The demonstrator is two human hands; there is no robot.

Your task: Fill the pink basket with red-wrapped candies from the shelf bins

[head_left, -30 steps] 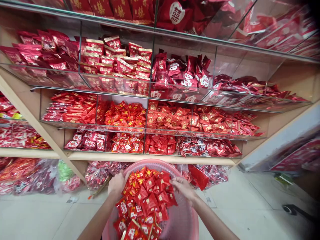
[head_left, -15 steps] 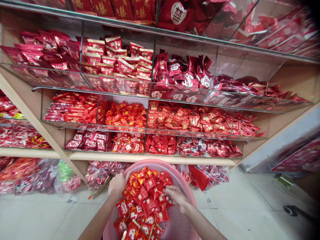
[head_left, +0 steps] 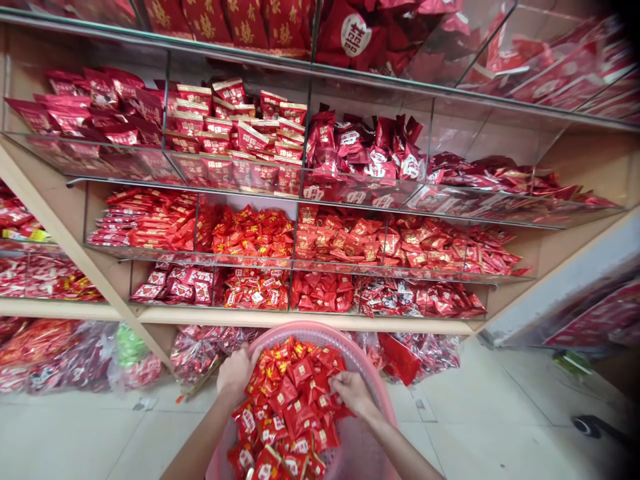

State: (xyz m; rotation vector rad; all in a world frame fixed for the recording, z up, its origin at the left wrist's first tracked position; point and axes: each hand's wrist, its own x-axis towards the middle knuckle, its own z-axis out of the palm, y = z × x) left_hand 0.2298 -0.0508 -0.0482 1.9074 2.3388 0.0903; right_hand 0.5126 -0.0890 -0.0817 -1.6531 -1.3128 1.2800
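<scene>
A pink plastic basket [head_left: 373, 363] stands in front of me, heaped with small red wrapped candy packets [head_left: 299, 407]. Some packets carry gold print, others white labels. My left hand [head_left: 235, 372] is closed over the basket's left rim, its fingertips partly hidden. Inside the basket, my right hand [head_left: 353, 393] rests against the right side of the heap. Its fingers are curled together at the packets' edge, and what lies between them is hidden.
Ahead is a wooden shelf unit [head_left: 320, 318] with clear-fronted compartments [head_left: 257, 233] full of red packets. Clear plastic bags [head_left: 75, 353] of packets lie beneath it, left and right. Pale floor tiles [head_left: 470, 413] surround the basket. A dark curved object [head_left: 587, 425] lies at the right.
My right hand's fingers have drawn closer together at the heap's right side. My left hand stays on the rim. The view has shifted very slightly.
</scene>
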